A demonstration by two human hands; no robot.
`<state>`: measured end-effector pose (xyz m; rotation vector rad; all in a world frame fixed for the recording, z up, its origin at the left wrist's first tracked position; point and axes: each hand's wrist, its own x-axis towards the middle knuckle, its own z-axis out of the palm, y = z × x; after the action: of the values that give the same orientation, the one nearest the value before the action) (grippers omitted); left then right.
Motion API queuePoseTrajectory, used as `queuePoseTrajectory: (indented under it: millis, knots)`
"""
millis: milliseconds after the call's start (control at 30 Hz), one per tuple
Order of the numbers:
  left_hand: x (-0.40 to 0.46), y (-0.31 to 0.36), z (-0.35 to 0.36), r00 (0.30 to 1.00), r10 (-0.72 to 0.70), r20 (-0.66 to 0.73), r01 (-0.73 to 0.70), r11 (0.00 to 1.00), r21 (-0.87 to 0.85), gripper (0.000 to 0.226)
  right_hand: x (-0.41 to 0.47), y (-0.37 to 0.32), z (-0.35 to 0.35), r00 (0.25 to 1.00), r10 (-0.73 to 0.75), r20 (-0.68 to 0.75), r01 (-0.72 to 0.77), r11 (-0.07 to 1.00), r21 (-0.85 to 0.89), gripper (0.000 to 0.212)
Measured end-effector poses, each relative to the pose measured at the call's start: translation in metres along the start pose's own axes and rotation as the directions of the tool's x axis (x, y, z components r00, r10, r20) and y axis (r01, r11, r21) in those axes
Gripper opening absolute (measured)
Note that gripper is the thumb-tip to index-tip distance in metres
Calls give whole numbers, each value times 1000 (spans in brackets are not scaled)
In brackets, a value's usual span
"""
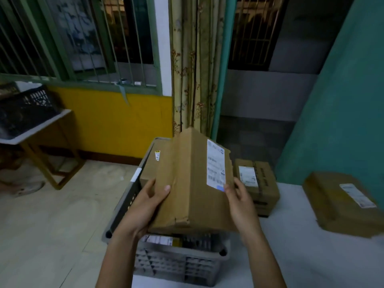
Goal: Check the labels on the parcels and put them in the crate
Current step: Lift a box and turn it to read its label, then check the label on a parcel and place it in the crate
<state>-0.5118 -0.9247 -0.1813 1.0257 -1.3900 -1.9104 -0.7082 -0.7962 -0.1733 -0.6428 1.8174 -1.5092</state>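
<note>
Both hands hold a brown cardboard parcel [187, 183] in the air right above a grey plastic crate [178, 258], tilted so that one long edge points up and away from the person. The left hand [145, 202] grasps the parcel's left side, thumb lying on the near face and fingers tucked under it; the right hand [239, 196] grasps the right side, thumb pressed near the bottom corner of a white shipping label [216, 169] stuck on the parcel's right face. The label carries printed lines and a barcode, too blurred to read. Inside the crate another brown box [149, 169] with a small sticker [157, 155] lies under the held parcel, and at the near end of the crate a white label of a further packet [160, 240] shows below the parcel's edge. The crate stands at the left end of a white surface [311, 256]. On that surface, just right of the crate, sit two stacked brown boxes [257, 183], the top one bearing a white label, and well apart to the far right lies a flat brown parcel [340, 202] with its own white label facing up. To the far left a dark plastic crate [25, 109] rests on a small table [41, 129] beneath a barred window [83, 38], and a patterned curtain [189, 69] hangs behind the held parcel
</note>
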Motion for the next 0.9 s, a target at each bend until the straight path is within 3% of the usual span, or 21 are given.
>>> queuePoseTrajectory:
  millis: [67,167,267,333,433,500,633,733,900]
  knots:
    - [3,2,-3,999,16,-34,-14,998,68,82,-6,0,7,996,-88,-32,84,990,-118,62]
    - [4,7,-5,995,75,-72,-59,976,212,85,-17,-3,18,967,-243,76,247,968,-40,69]
    - [-1,17,6,979,181,-98,-112,869,481,81,-24,-6,30,943,-199,266,193,980,48,87]
    - [-4,19,15,985,155,-80,-77,797,599,98,-20,-1,34,961,-132,243,114,990,87,82]
    - [-7,11,16,997,32,65,-56,912,406,113,-9,6,32,993,-21,113,-3,978,210,65]
    - [-8,2,12,981,27,193,-85,951,297,120,-3,6,29,997,60,44,-69,971,228,60]
    - [-5,-8,14,926,83,369,-266,838,476,116,-1,3,24,989,92,-119,-80,991,104,57]
    - [-1,-7,15,926,85,368,-304,748,590,109,-7,-6,26,988,60,-144,-62,998,-13,58]
    - [7,-5,9,935,131,330,-297,797,526,100,-14,-25,30,991,-30,-134,5,983,-185,54]
